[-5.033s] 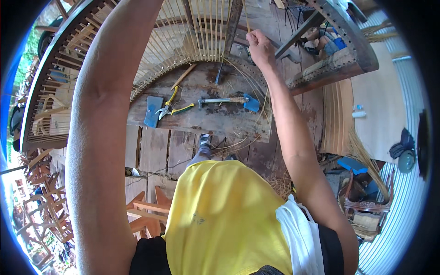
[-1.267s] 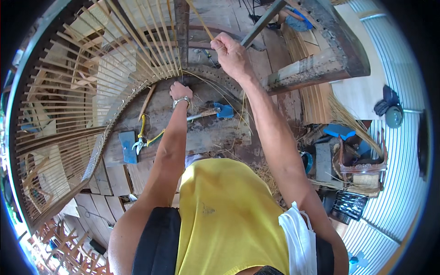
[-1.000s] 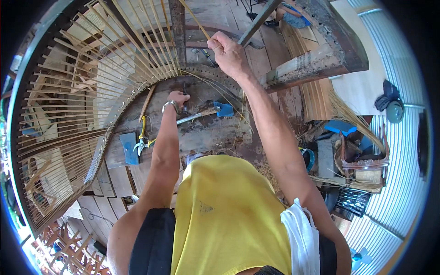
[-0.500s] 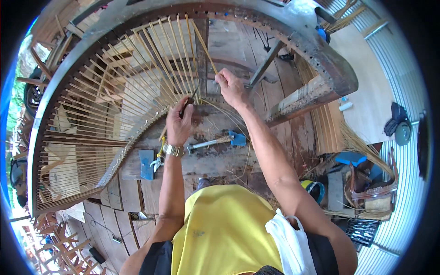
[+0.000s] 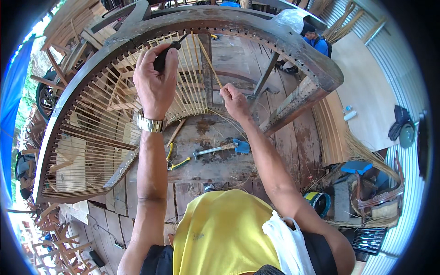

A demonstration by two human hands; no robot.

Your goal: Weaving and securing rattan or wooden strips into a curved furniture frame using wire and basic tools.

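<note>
A large dark wooden frame (image 5: 215, 19) curves across the far side, a row of small holes along its inner edge. Several pale rattan strands (image 5: 98, 103) fan out between this curve and the lower rail. My left hand (image 5: 153, 87) is closed around the black handle of an awl (image 5: 167, 55), whose thin metal shaft points at the holes in the far rail. Pinched in my right hand (image 5: 235, 101) is a loose rattan strand (image 5: 209, 59), stretched at a slant from a hole in that rail. Loose strand ends trail below the right hand.
A hammer (image 5: 220, 148) and yellow-handled pliers (image 5: 178, 164) lie on the worn plank bench (image 5: 206, 172) before me. To the right are a rattan bundle (image 5: 371, 153) and a pale board (image 5: 362, 87). A person in blue (image 5: 318, 45) is at the far right.
My left hand has moved up and away with the awl, from the lower rail to the far curved rail. My right hand still keeps the strand stretched, slightly lower in view.
</note>
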